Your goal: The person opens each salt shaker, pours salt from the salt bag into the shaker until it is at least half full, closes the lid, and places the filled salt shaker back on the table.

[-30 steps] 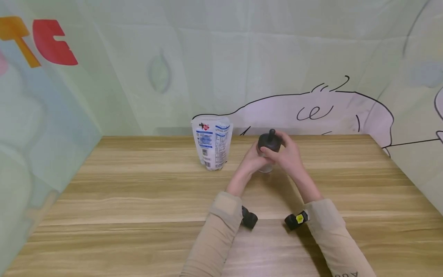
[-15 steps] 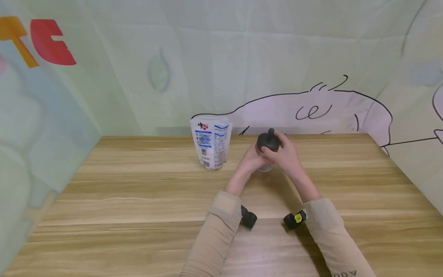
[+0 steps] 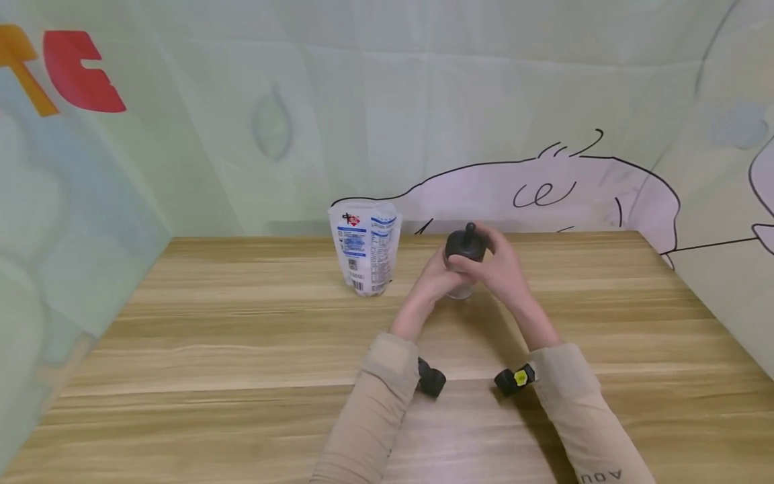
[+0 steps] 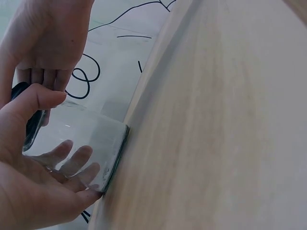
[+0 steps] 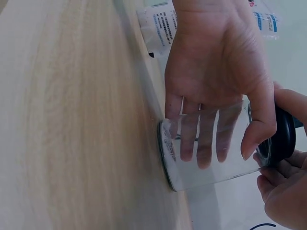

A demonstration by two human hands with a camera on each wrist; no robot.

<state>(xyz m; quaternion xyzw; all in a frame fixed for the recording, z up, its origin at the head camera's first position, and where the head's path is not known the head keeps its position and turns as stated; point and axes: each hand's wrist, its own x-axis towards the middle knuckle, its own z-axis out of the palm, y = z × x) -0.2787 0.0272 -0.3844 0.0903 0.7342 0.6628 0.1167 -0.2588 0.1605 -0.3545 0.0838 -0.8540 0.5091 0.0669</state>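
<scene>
A clear glass jar [image 3: 461, 292] with a black lid [image 3: 464, 246] stands upright on the table, a knob rising from the lid. My left hand [image 3: 431, 281] grips the glass body, its fingers wrapped round behind it, as the right wrist view shows. Around the lid curl the thumb and fingers of my right hand [image 3: 503, 270]. A little whitish grainy stuff [image 5: 169, 146] lies at the jar's base in the right wrist view. Left of the hands, a white pouch [image 3: 365, 249] with blue and black print stands upright, apart from both.
The wood-grain table [image 3: 242, 376] runs back to a pale printed cloth backdrop [image 3: 363, 101]. Small black wrist cameras stick out from the left cuff [image 3: 432, 380] and right cuff [image 3: 514, 380].
The whole head view has shifted slightly, so everything sits a little further left. Both hands keep the same hold on the jar and lid, and the pouch stays put.
</scene>
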